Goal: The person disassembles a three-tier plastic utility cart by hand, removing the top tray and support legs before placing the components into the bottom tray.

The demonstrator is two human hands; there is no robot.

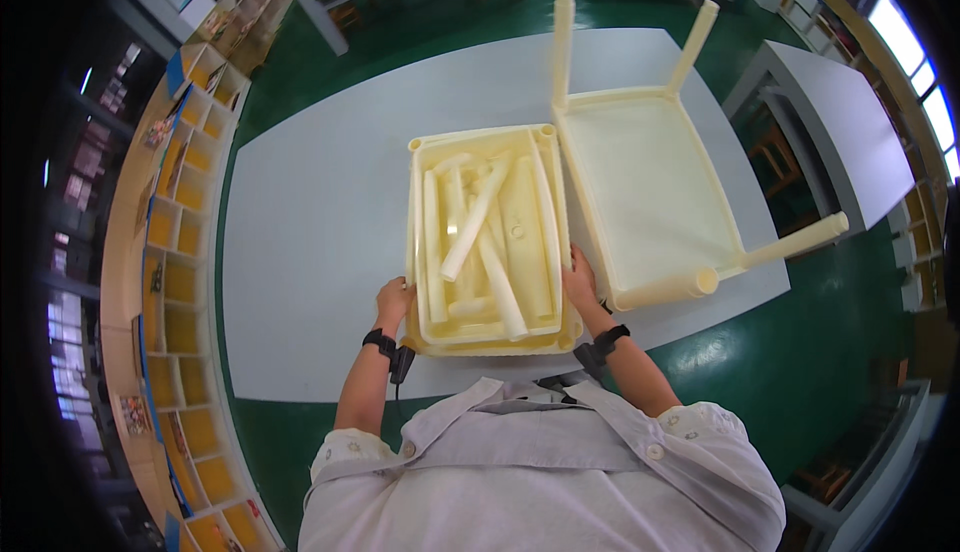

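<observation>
The left hand (393, 297) was closed over the left rim of a cream plastic tabletop (489, 342), which lay upside down like a tray at the near edge of the white table (320, 202). The right hand (579, 277) gripped the opposite rim, fingers curled over the edge. Each wrist carried a black strap. Inside the upturned tabletop lay several loose cream legs (470, 220), some crossed over others; an exact count could not be made. Just beside it on the right, a second cream table (650, 182) rested inverted with 4 legs fitted, 2 pointing away and 2 toward the right edge. Yellow shelving (185, 242) stood along the left wall on a green floor (820, 352).
</observation>
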